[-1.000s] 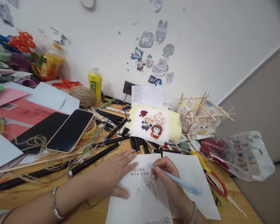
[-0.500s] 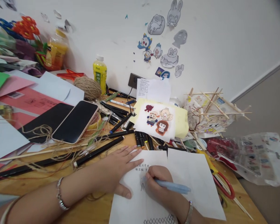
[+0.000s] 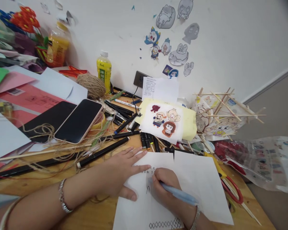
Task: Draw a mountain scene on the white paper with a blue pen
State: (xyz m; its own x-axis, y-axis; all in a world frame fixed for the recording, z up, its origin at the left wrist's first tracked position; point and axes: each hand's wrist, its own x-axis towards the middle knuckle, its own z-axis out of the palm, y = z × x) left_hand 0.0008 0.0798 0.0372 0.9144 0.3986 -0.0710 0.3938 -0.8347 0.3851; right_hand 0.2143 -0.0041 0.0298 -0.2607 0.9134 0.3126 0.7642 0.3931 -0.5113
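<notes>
My left hand [image 3: 122, 171] lies flat with spread fingers on the left part of a white sheet of paper [image 3: 132, 214]. My right hand [image 3: 164, 185] grips a light blue pen [image 3: 180, 192], its tip hidden by the fingers. Beside that fist a short dark curved line [image 3: 148, 189] shows on the sheet. Small handwritten characters [image 3: 147, 171] stand above it, partly covered by my left fingers. A crosshatch pattern [image 3: 164, 223] runs along the lower part. Another white sheet [image 3: 204, 182] lies to the right.
Several black markers [image 3: 147, 142] and a drawing of cartoon figures [image 3: 168, 123] lie beyond the sheet. Left are a phone [image 3: 79, 121], twine ball [image 3: 91, 86] and yellow bottle [image 3: 104, 71]. Right are red-handled scissors [image 3: 234, 191], a stick frame [image 3: 220, 111] and a plastic bag [image 3: 261, 159].
The view has shifted slightly. My left hand stays flat on the paper, and my right hand keeps its grip on the pen near the same curved line.
</notes>
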